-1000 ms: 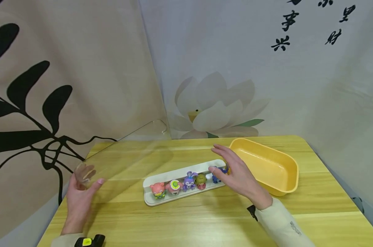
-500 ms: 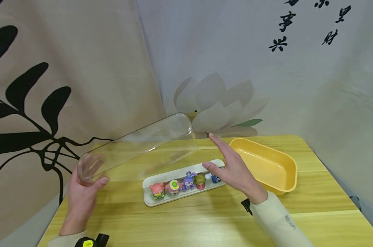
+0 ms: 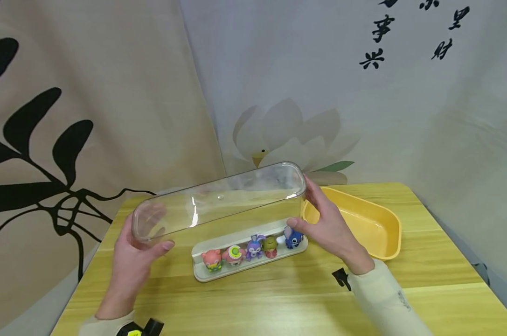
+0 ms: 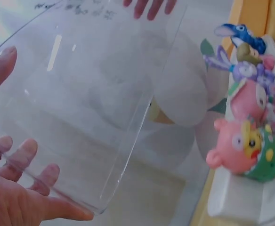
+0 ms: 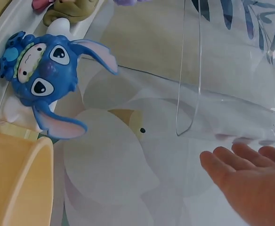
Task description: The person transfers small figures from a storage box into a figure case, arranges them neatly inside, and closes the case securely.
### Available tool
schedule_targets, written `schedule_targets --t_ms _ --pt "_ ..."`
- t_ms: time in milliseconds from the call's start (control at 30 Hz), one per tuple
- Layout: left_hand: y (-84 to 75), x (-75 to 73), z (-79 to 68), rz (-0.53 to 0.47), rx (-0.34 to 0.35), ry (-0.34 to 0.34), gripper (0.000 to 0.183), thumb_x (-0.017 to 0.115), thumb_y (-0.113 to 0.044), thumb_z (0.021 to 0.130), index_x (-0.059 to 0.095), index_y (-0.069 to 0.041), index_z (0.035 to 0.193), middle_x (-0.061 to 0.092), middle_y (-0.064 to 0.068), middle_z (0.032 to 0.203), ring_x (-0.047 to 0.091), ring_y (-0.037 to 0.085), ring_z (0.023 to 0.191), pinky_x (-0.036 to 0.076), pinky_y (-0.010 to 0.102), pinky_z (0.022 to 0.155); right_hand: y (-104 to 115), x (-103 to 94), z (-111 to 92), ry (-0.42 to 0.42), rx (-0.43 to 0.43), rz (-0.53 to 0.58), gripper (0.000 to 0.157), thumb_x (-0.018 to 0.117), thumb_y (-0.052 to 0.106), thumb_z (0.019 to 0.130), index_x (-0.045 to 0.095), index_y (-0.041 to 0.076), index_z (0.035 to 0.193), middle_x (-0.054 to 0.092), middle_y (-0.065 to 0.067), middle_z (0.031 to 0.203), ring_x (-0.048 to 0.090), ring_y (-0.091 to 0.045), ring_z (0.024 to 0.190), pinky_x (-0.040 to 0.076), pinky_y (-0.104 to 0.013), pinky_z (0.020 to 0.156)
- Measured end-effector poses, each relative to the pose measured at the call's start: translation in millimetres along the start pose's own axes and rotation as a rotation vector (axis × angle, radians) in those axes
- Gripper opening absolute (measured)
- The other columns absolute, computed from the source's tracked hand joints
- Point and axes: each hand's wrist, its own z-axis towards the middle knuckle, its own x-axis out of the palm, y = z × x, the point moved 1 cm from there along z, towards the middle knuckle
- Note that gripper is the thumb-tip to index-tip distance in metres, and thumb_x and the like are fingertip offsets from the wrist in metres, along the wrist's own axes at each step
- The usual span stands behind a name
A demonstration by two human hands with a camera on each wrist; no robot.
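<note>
A long, clear plastic cover (image 3: 236, 198) is held up tilted above a white tray (image 3: 204, 276). My left hand (image 3: 129, 268) grips its left end, with fingers visible through the plastic in the left wrist view. At the right end, the straight fingers of my right hand (image 5: 250, 181) lie against or close to the cover; contact is hard to tell. On the tray stand several toy figures in a row: a pink bear (image 3: 212, 259), a pink one with a green-and-white top (image 3: 234, 255), a purple rabbit (image 3: 254, 247), an olive-headed figure (image 3: 270, 246) and a blue big-eared figure (image 3: 293, 237).
A yellow plastic basin (image 3: 364, 221) stands on the wooden table (image 3: 253, 303) to the right, behind my right forearm. Printed curtains (image 3: 299, 70) hang behind the table's far edge.
My left hand has brought the clear cover rightward and turned it over the tray. My right hand has shifted to the cover's right end, leaving the blue figure in plain view.
</note>
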Motion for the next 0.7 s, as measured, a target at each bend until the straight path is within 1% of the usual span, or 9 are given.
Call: schedule_targets --t_ms 67,167,233,367,433,500,600,700 --pt "-2.2 5.1 -0.3 0.006 -0.008 0.006 0.088 0.073 0.027 0.077 0.045 -0.006 0.153 0.058 0.007 0.145 0.054 0.017 0.134 0.052 0.022 0.103 -0.7 -3.3 -0.9 -0.007 -0.008 0.029 0.093 0.083 0.037 0.090 0.028 0.026 0.165 0.042 -0.006 0.162 0.043 -0.032 0.147 0.031 -0.055 0.122" --pt "-4.7 11.1 -1.1 0.008 -0.015 0.016 0.088 0.073 0.026 0.076 0.045 -0.007 0.153 0.057 0.008 0.146 0.053 0.018 0.134 0.050 0.022 0.104 -1.6 -7.8 -2.5 -0.020 -0.006 0.049 0.093 0.083 0.031 0.090 0.029 0.025 0.165 0.041 -0.007 0.163 0.041 -0.031 0.148 0.032 -0.050 0.122" --pt "-5.4 14.1 -1.8 0.004 -0.016 0.028 0.089 0.073 0.026 0.076 0.045 -0.006 0.153 0.057 0.008 0.146 0.053 0.018 0.135 0.050 0.022 0.105 -1.8 -9.8 -3.1 -0.024 -0.003 0.051 0.091 0.083 0.029 0.090 0.030 0.025 0.164 0.042 -0.008 0.162 0.042 -0.031 0.147 0.034 -0.049 0.121" --pt "-5.6 18.2 -2.9 0.011 -0.013 0.051 0.089 0.075 0.024 0.075 0.045 -0.007 0.153 0.055 0.010 0.147 0.052 0.020 0.136 0.049 0.022 0.106 -2.5 -12.8 -4.2 -0.030 0.011 0.044 0.087 0.082 0.025 0.091 0.032 0.026 0.163 0.045 -0.008 0.159 0.045 -0.032 0.145 0.036 -0.053 0.119" --pt "-5.5 20.2 -3.2 0.016 -0.009 0.059 0.089 0.076 0.023 0.076 0.045 -0.007 0.153 0.055 0.011 0.147 0.052 0.020 0.135 0.049 0.022 0.106 -2.9 -14.4 -5.1 -0.030 0.016 0.040 0.087 0.081 0.025 0.092 0.032 0.026 0.163 0.045 -0.009 0.159 0.045 -0.034 0.144 0.037 -0.054 0.119" --pt "-5.4 22.5 -3.9 0.029 -0.005 0.062 0.088 0.077 0.022 0.076 0.046 -0.008 0.153 0.056 0.010 0.146 0.053 0.020 0.135 0.050 0.022 0.105 -4.7 -16.1 -6.1 -0.027 0.017 0.031 0.087 0.081 0.023 0.092 0.032 0.025 0.163 0.043 -0.010 0.161 0.045 -0.035 0.145 0.038 -0.053 0.118" --pt "-5.8 27.3 -6.4 0.041 -0.005 0.068 0.088 0.077 0.022 0.076 0.046 -0.008 0.153 0.057 0.008 0.146 0.052 0.019 0.135 0.050 0.021 0.104 -8.8 -19.1 -8.5 -0.020 0.026 0.022 0.084 0.081 0.019 0.092 0.035 0.023 0.162 0.045 -0.010 0.160 0.046 -0.034 0.144 0.040 -0.047 0.117" --pt "-6.0 33.5 -10.1 0.062 -0.017 0.079 0.089 0.078 0.020 0.075 0.046 -0.008 0.152 0.056 0.006 0.146 0.051 0.016 0.136 0.046 0.019 0.105 -16.5 -22.7 -12.5 -0.016 0.038 0.010 0.080 0.081 0.014 0.092 0.039 0.020 0.160 0.049 -0.009 0.156 0.050 -0.032 0.140 0.043 -0.034 0.115"
